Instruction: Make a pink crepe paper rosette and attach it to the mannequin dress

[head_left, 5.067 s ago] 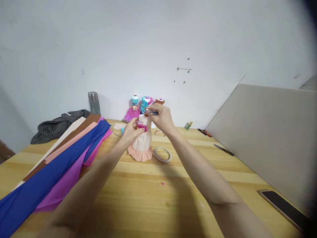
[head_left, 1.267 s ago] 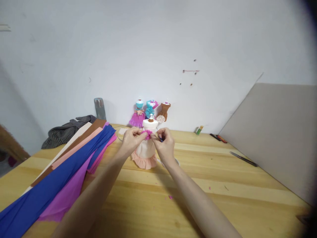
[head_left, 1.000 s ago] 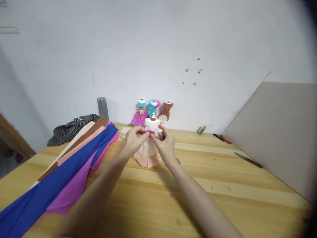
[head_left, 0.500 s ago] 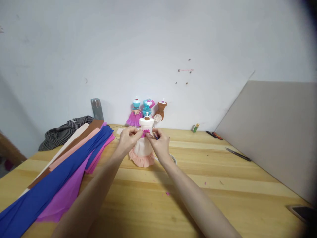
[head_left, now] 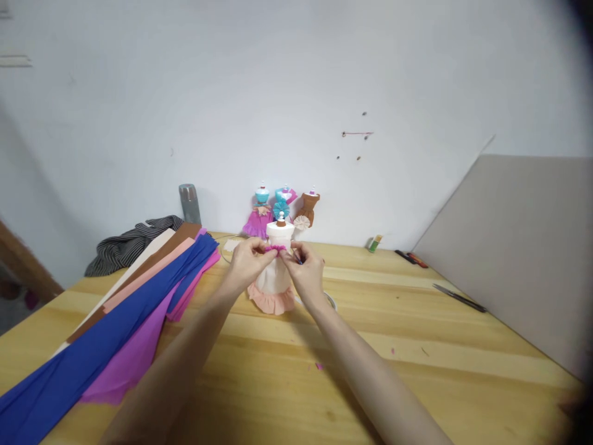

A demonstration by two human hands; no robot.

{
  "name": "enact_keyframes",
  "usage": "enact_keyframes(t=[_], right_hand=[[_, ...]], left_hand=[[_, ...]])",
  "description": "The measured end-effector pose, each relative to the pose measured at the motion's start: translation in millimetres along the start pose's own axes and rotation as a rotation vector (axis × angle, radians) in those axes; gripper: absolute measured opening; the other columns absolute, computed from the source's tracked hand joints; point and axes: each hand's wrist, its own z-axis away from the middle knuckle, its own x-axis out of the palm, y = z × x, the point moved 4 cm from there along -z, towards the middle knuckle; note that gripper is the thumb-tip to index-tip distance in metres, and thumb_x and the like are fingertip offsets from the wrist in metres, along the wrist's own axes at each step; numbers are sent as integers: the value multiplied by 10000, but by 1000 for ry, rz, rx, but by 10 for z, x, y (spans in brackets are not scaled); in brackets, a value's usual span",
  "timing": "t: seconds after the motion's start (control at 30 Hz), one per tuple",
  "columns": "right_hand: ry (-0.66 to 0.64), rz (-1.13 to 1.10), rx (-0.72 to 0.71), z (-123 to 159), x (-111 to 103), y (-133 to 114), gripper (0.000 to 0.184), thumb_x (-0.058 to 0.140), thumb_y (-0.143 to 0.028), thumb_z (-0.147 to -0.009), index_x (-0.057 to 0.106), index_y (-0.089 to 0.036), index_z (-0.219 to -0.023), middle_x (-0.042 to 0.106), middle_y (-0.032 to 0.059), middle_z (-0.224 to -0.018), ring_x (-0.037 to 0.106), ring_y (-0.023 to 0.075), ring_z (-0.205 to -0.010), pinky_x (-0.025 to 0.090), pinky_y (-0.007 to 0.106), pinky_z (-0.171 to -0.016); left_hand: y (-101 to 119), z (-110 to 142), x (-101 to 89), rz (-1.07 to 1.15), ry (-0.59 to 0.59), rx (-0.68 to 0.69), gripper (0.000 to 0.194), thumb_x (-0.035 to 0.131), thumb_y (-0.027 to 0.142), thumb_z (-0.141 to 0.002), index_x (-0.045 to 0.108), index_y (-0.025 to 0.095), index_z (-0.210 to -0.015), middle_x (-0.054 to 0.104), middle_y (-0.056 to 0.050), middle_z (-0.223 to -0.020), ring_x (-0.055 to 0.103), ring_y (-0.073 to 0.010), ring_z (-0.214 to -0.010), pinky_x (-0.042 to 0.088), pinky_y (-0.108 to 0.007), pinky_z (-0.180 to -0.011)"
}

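Observation:
A small white mannequin (head_left: 279, 233) in a peach paper dress with a frilled hem (head_left: 272, 300) stands on the wooden table (head_left: 463, 346). My left hand (head_left: 248, 262) and my right hand (head_left: 307, 272) meet at its waist. Both pinch a ruffled pink paper strip (head_left: 274, 248) against the dress. My right hand also has a thin dark-blue tool (head_left: 298, 260) tucked in its fingers. Part of a tape roll (head_left: 330, 301) shows behind my right wrist.
Long crepe paper sheets (head_left: 115, 327) in blue, magenta, pink, brown and cream lie at left. Three dressed mannequins (head_left: 282, 207), a grey bottle (head_left: 189, 203) and striped cloth (head_left: 132, 242) stand at the wall. Scissors (head_left: 458, 298), a glue stick (head_left: 374, 243) and a grey board (head_left: 519, 247) are at right.
My right hand came down from the mannequin's top to its waist, joining my left hand. Both hands now press the pink ruffle onto the dress; the view shifted slightly.

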Motion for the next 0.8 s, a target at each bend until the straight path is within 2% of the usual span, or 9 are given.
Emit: enact_keyframes(t=[0.5, 0.8], right_hand=[[3, -1, -13, -5, -16, 84, 261, 655, -400, -739, 644, -154, -825, 374, -69, -553, 346, 112, -538, 287, 249, -526], [-1, -12, -1, -3, -33, 107, 282, 658, -399, -740, 655, -140, -851, 374, -71, -552, 345, 114, -536, 284, 259, -531]], left_hand=[[-42, 30, -11, -72, -18, 19, 166, 668, 290, -682, 599, 166, -596, 586, 17, -608, 536, -131, -616, 416, -246, -624], [7, 10, -13, -85, -10, -2, 183, 681, 288, -680, 597, 161, -580, 584, 17, -584, 517, -124, -587, 384, -237, -577]])
